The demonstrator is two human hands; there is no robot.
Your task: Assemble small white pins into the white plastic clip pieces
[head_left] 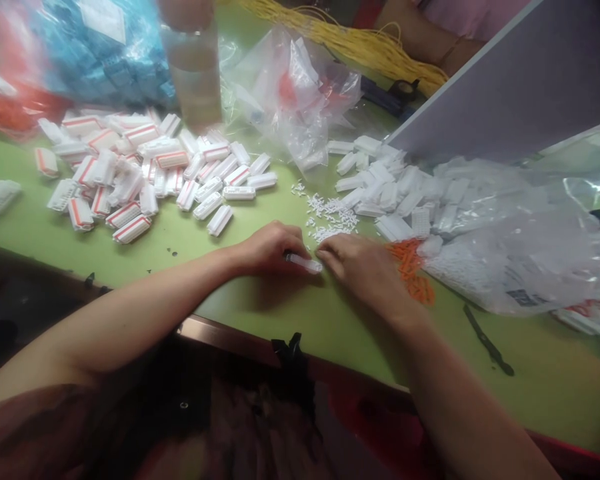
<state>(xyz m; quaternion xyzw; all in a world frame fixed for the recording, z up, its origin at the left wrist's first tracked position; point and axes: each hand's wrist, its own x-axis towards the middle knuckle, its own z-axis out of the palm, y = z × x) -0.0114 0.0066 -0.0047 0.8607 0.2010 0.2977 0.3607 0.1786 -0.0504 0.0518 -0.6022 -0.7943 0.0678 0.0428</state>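
My left hand [271, 248] is closed around a white plastic connector housing [304, 263], whose end sticks out toward the right. Close beside it, my right hand [353, 260] has its thumb and fingers pinched together at the edge of a pile of tiny white pins [331, 217]. Whatever lies between those fingertips is too small to make out. Orange strips [413, 270] lie just right of my right hand. Left of the pins is a heap of white housings with orange-red stripes [140, 167]; plain white housings [380, 177] are piled behind my right hand.
Clear bags [520, 240] of white parts cover the right side, near a dark slim tool [489, 340]. At the back stand a bottle [193, 73], a bag of blue parts [110, 60] and yellow wires [340, 33]. A grey panel [500, 87] rises before another person's arm [420, 40].
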